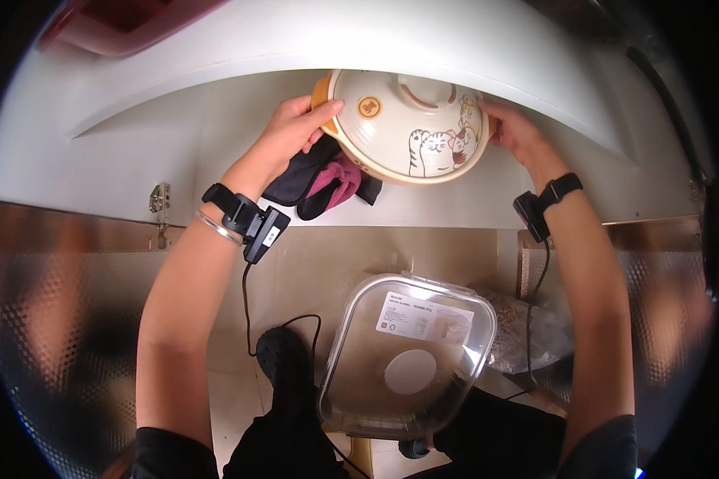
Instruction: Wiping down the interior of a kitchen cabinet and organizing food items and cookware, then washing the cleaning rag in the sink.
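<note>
Both my hands hold a lidded ceramic pot at its two sides, inside a low white cabinet. My left hand grips the orange handle on the left, thumb on top. My right hand is at the right handle, its fingers partly hidden by the pot. The cream lid bears cartoon cats and a round mark; the cabinet's upper edge hides the pot's far rim. Below the pot's left side lies a black and pink cloth item on the cabinet floor.
A clear plastic container with a labelled lid stands between my legs. A clear bag lies right of it. Open cabinet doors with textured panels flank me. A red basin sits above on the left. Thin cables hang from both wrist devices.
</note>
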`<act>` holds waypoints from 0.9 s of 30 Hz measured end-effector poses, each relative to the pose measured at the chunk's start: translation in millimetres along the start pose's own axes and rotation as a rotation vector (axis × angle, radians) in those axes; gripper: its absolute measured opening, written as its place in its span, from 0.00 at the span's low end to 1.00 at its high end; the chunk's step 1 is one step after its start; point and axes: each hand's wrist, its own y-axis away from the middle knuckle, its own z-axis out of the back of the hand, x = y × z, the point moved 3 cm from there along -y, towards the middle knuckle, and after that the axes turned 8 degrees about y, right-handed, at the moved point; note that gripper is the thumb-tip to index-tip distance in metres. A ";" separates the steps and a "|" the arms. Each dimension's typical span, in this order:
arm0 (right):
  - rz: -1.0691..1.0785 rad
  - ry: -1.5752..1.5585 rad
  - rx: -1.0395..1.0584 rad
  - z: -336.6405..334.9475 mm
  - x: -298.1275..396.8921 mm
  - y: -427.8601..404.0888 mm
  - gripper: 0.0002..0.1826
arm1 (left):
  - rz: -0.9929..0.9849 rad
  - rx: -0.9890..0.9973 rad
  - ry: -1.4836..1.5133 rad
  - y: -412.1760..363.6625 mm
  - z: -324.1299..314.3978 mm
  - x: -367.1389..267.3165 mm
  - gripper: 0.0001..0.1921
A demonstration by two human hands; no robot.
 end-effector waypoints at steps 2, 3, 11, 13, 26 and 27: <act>0.002 -0.072 -0.103 0.1 -7.8 -15.9 0.26 | 0.006 -0.009 -0.009 -9.0 -4.1 6.9 0.17; -0.005 -0.076 -0.097 -2.6 -12.8 -24.0 0.26 | 0.000 -0.021 -0.022 -12.0 -4.7 9.0 0.17; 0.036 -0.110 -0.103 -6.4 -27.2 -56.4 0.20 | 0.041 -0.009 -0.067 -40.1 -1.9 30.6 0.19; 0.061 -0.112 -0.091 -5.6 -28.3 -62.1 0.17 | 0.030 -0.003 -0.051 -46.2 -2.2 36.4 0.19; 0.068 -0.087 -0.132 -17.3 -37.4 -75.2 0.13 | 0.047 -0.021 -0.006 -63.5 -1.4 60.9 0.19; 0.068 -0.086 -0.132 -18.3 -40.1 -77.9 0.13 | 0.042 -0.021 0.001 -64.6 -2.1 62.8 0.19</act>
